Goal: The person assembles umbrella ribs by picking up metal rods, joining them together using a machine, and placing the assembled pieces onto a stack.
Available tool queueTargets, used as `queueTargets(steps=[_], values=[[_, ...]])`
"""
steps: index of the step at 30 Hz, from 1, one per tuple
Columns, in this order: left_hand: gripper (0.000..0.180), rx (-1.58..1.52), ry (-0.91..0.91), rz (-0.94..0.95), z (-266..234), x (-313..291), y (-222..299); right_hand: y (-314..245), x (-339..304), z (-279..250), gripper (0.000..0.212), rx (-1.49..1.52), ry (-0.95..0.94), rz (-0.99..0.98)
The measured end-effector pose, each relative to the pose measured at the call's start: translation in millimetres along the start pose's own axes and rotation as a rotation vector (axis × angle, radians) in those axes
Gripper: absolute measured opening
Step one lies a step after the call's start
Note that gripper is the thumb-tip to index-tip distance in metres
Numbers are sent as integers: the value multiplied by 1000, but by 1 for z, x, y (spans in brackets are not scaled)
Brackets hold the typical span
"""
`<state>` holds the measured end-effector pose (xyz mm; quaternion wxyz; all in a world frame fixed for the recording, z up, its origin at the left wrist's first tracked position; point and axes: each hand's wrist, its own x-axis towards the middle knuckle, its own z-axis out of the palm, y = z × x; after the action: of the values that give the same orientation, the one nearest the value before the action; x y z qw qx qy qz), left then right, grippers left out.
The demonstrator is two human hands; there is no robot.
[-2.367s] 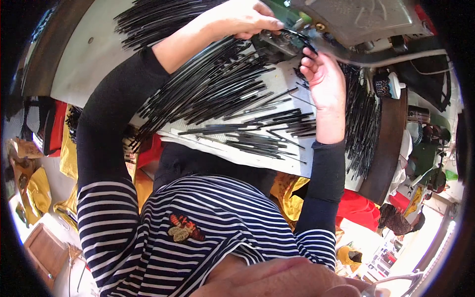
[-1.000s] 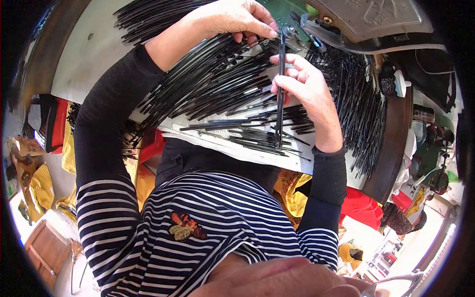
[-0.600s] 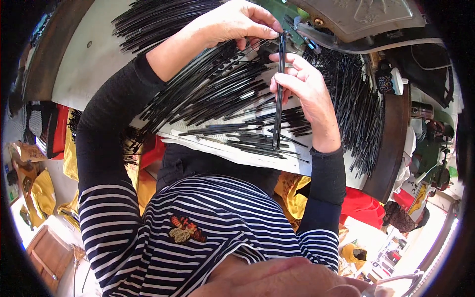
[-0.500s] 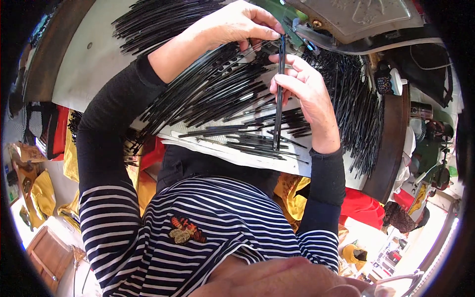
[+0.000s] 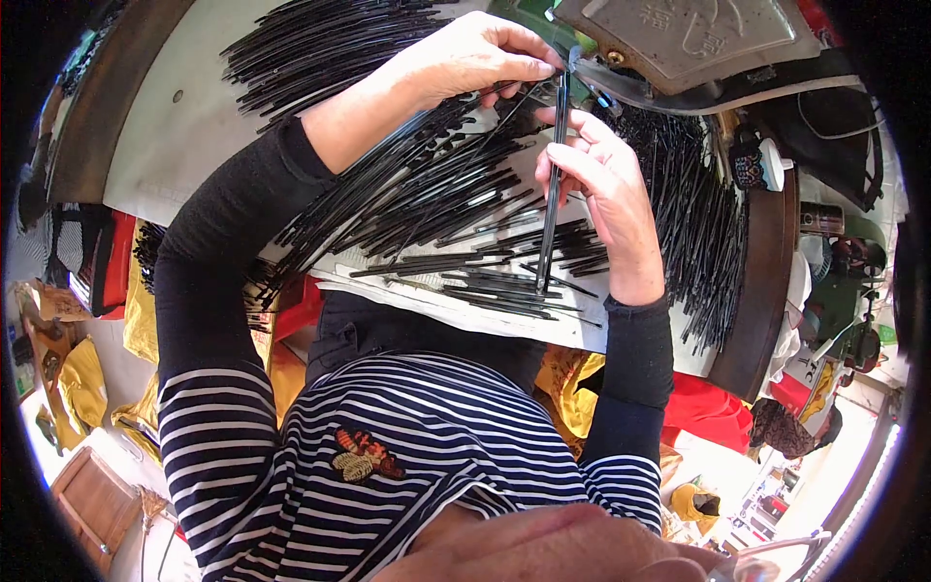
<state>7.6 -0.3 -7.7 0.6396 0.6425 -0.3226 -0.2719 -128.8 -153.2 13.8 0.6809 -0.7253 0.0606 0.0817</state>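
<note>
A long, thin, glossy black strip stands nearly upright in the picture, its lower end over loose strips on the worktable. My right hand grips it at mid-length between thumb and fingers. At its upper end, close to a green and grey machine, my left hand is closed in a pinch. Whether the left fingertips hold the strip's tip or some small part there is too small to tell. Under both hands lies a spread of similar black strips.
Another pile of black strips lies at the far left, and a dense heap at the right. A cup with a white lid stands by the table's dark right edge. Yellow and red cloths hang below the table.
Both hands have shifted slightly, the strip's top moving a little to the right and nearer. My grip on the strip looks the same.
</note>
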Motion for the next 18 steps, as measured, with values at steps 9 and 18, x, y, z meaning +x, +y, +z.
queueTargets(steps=[9,18], values=[[28,-44,-7,-15,1,1,-3,6,3,-2,36,16,-5,1],[25,-59,93,-122,6,-2,6,11,3,3,35,110,-7,-2]])
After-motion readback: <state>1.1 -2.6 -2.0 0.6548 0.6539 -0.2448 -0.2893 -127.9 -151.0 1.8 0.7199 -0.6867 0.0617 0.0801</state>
